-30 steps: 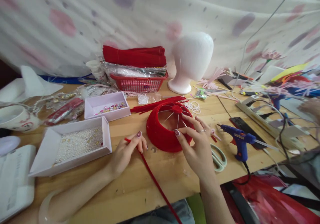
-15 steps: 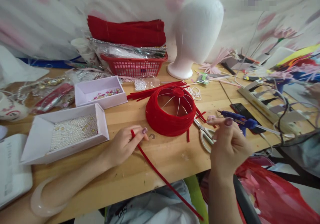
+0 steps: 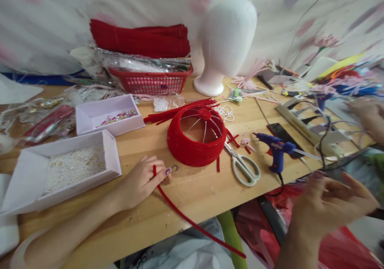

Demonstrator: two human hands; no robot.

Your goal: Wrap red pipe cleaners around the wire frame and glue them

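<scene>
My left hand (image 3: pixel 147 183) rests on the wooden table, closed around one end of a long red pipe cleaner (image 3: pixel 192 221). The pipe cleaner's free end trails past the table's front edge. My right hand (image 3: pixel 333 205) hovers over the front edge at the right, fingers apart, holding nothing I can see. Between the hands sits a round red cap frame (image 3: pixel 196 153), its lower part wrapped in red pipe cleaner with bare wires at the top. White-handled scissors (image 3: pixel 246 169) lie right of it. A blue glue gun (image 3: pixel 277 151) stands near my right hand.
Boxes of beads (image 3: pixel 112 173) and gems (image 3: pixel 138 119) stand at left. A red basket (image 3: pixel 153 83) and a white foam head (image 3: pixel 228 41) stand behind. At right are a phone (image 3: pixel 282 135), a power strip (image 3: pixel 306 129) and another person's hand (image 3: pixel 367 115).
My right hand has moved right and down, away from beside the glue gun, and its fingers have opened. My left hand keeps its hold on the pipe cleaner. The view has shifted slightly right.
</scene>
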